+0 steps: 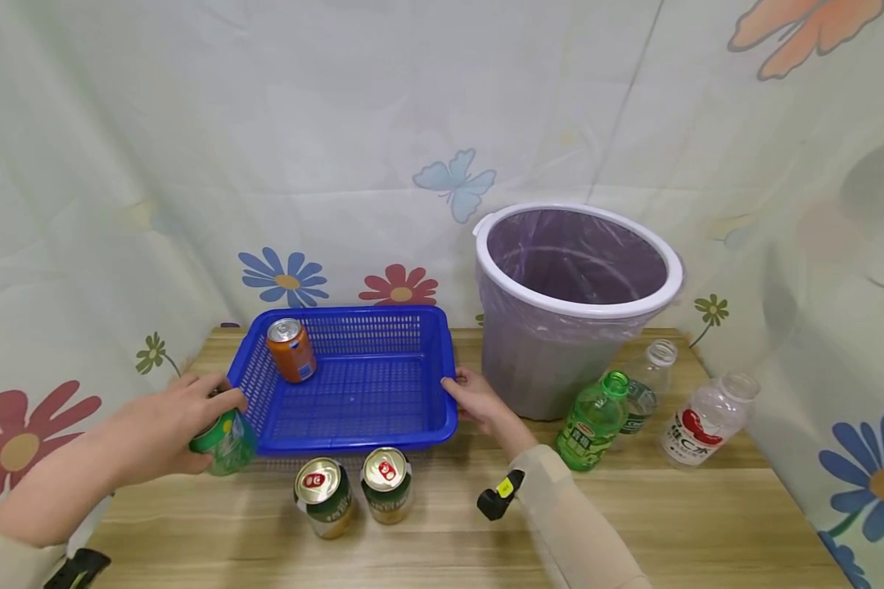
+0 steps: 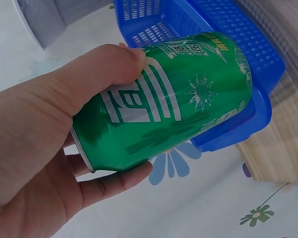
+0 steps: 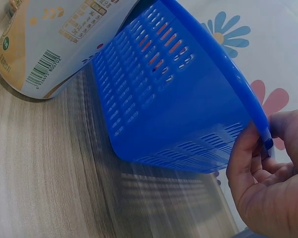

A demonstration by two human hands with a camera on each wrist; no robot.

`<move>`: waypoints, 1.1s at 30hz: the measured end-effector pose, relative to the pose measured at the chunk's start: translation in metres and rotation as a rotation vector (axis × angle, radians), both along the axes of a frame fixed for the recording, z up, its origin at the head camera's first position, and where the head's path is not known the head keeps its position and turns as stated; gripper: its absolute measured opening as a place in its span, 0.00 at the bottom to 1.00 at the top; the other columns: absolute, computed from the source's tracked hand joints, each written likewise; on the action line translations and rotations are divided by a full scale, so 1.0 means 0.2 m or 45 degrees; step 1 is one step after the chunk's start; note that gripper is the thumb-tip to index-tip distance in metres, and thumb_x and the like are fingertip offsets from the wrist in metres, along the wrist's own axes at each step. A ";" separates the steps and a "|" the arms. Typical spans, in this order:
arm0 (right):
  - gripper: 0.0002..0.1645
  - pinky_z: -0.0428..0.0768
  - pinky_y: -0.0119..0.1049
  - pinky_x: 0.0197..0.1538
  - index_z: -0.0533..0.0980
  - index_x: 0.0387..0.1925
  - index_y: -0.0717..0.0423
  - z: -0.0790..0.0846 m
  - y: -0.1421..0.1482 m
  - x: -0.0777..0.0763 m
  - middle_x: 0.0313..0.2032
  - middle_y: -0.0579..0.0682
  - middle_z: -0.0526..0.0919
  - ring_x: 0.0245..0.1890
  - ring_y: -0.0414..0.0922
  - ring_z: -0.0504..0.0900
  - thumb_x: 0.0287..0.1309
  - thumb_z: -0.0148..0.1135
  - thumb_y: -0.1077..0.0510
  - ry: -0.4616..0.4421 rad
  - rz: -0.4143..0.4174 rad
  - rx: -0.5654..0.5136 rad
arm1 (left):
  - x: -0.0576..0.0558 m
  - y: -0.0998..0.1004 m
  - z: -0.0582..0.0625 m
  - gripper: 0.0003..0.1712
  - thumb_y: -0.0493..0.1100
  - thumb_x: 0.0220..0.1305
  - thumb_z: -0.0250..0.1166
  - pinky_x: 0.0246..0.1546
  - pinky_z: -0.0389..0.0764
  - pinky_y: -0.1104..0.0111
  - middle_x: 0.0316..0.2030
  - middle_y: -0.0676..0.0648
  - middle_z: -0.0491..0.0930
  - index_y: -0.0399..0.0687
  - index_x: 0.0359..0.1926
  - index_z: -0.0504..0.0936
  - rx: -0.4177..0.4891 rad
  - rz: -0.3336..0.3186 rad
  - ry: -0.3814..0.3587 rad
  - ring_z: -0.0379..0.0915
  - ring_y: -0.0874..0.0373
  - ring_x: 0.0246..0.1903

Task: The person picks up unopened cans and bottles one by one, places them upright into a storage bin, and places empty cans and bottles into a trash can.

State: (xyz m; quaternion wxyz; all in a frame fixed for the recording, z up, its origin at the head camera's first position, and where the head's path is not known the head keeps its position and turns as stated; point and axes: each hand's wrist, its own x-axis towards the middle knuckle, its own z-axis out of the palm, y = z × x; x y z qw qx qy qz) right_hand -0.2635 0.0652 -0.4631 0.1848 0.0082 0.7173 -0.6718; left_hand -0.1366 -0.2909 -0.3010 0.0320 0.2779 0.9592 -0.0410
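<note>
Four cans, one basket, one bin and three bottles share the scene. The left hand (image 1: pixel 175 421) has its fingers and thumb curled around one green can (image 1: pixel 230 446), holding it just beside the near left corner of the blue basket (image 1: pixel 354 444); whether the can's base touches the table is hard to tell. The right hand (image 1: pixel 477 399) pinches the basket's rim at its right side, thumb over the edge. Inside the basket is one orange can (image 1: pixel 293 357), at the far left and leaning slightly.

Two dark-green cans with gold lids and red tabs stand upright on the wooden table (image 1: pixel 442 556), side by side near the basket's near edge: a left dark-green can (image 1: pixel 329 503) and a right dark-green can (image 1: pixel 389 491). One grey bin (image 1: pixel 538 368), its inside covered by one purplish liner (image 1: pixel 575 254), stands to the far right of the basket. Right of the basket are three capless bottles: one green bottle (image 1: pixel 593 425), one clear bottle (image 1: pixel 659 376) behind it, and one white-labelled bottle (image 1: pixel 707 425) farthest right.
</note>
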 end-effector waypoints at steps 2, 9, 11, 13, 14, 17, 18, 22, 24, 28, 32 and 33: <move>0.18 0.82 0.39 0.34 0.65 0.52 0.65 0.00 0.00 0.00 0.48 0.66 0.76 0.34 0.47 0.81 0.64 0.48 0.58 0.002 0.001 0.003 | -0.01 0.00 0.01 0.37 0.50 0.36 0.77 0.31 0.81 0.56 0.49 0.38 0.70 0.49 0.51 0.73 -0.002 0.002 0.004 0.69 0.42 0.46; 0.19 0.82 0.40 0.35 0.64 0.54 0.65 0.00 -0.01 0.00 0.50 0.67 0.75 0.40 0.54 0.81 0.65 0.47 0.57 0.000 0.019 0.005 | -0.05 -0.02 0.03 0.36 0.48 0.36 0.77 0.27 0.79 0.63 0.43 0.45 0.71 0.50 0.49 0.73 -0.003 -0.002 0.015 0.70 0.49 0.39; 0.20 0.82 0.40 0.35 0.63 0.54 0.65 0.01 0.00 0.00 0.50 0.67 0.74 0.40 0.53 0.81 0.65 0.47 0.57 0.006 0.024 0.004 | -0.06 -0.02 0.03 0.35 0.48 0.36 0.77 0.27 0.78 0.63 0.41 0.45 0.71 0.49 0.49 0.74 -0.007 -0.004 0.019 0.70 0.50 0.37; 0.19 0.82 0.40 0.34 0.63 0.53 0.65 0.01 0.00 0.00 0.49 0.67 0.75 0.39 0.52 0.81 0.65 0.47 0.57 0.009 0.018 0.007 | -0.08 -0.03 0.03 0.35 0.48 0.37 0.77 0.28 0.78 0.62 0.41 0.45 0.71 0.49 0.49 0.74 -0.005 -0.001 0.021 0.70 0.51 0.36; 0.19 0.82 0.39 0.34 0.64 0.52 0.65 0.01 0.00 0.00 0.49 0.66 0.75 0.38 0.51 0.81 0.65 0.47 0.57 0.007 0.012 0.007 | -0.09 -0.03 0.03 0.35 0.48 0.37 0.77 0.28 0.78 0.62 0.41 0.45 0.71 0.49 0.49 0.74 -0.001 0.001 0.020 0.70 0.51 0.36; 0.17 0.82 0.39 0.33 0.65 0.51 0.64 0.01 0.00 0.00 0.48 0.65 0.76 0.35 0.48 0.81 0.65 0.48 0.58 0.003 0.002 0.005 | -0.12 -0.04 0.02 0.34 0.47 0.37 0.77 0.27 0.78 0.62 0.40 0.46 0.71 0.49 0.49 0.74 0.019 0.009 0.021 0.69 0.52 0.35; 0.17 0.82 0.39 0.33 0.65 0.50 0.64 0.01 0.00 0.00 0.47 0.64 0.77 0.35 0.47 0.81 0.65 0.48 0.58 -0.002 -0.003 0.005 | -0.12 -0.04 0.01 0.34 0.46 0.37 0.77 0.27 0.78 0.62 0.40 0.46 0.71 0.49 0.49 0.74 0.024 0.016 0.021 0.69 0.52 0.35; 0.16 0.82 0.41 0.35 0.65 0.50 0.64 0.00 0.00 0.00 0.46 0.63 0.77 0.35 0.47 0.81 0.65 0.48 0.58 -0.004 0.000 0.008 | -0.15 -0.04 -0.01 0.35 0.46 0.37 0.77 0.30 0.79 0.57 0.43 0.43 0.72 0.48 0.50 0.74 0.026 0.030 0.018 0.70 0.48 0.38; 0.16 0.83 0.41 0.35 0.66 0.50 0.64 0.00 0.00 0.00 0.46 0.63 0.77 0.35 0.48 0.81 0.65 0.48 0.58 -0.008 0.001 0.007 | -0.16 -0.04 -0.02 0.35 0.45 0.37 0.77 0.31 0.79 0.56 0.43 0.41 0.72 0.48 0.50 0.74 0.025 0.023 0.021 0.70 0.47 0.40; 0.16 0.82 0.42 0.36 0.65 0.50 0.64 0.00 0.00 0.00 0.47 0.65 0.76 0.37 0.50 0.81 0.65 0.47 0.58 -0.009 0.005 0.005 | -0.18 -0.03 -0.04 0.33 0.45 0.37 0.77 0.33 0.79 0.54 0.43 0.40 0.72 0.48 0.48 0.74 0.033 -0.003 0.029 0.71 0.45 0.40; 0.18 0.83 0.42 0.37 0.64 0.53 0.65 0.01 0.00 0.01 0.49 0.66 0.75 0.40 0.53 0.81 0.66 0.47 0.58 -0.010 0.012 0.001 | -0.20 -0.03 -0.05 0.33 0.44 0.38 0.76 0.35 0.79 0.52 0.44 0.39 0.72 0.46 0.49 0.74 0.026 0.000 0.032 0.71 0.43 0.41; 0.19 0.83 0.42 0.37 0.64 0.53 0.66 0.01 0.00 0.01 0.50 0.67 0.74 0.41 0.55 0.81 0.66 0.46 0.58 -0.007 0.014 0.001 | -0.21 -0.03 -0.05 0.34 0.45 0.38 0.76 0.35 0.79 0.52 0.44 0.39 0.72 0.46 0.49 0.74 0.021 0.004 0.032 0.71 0.43 0.41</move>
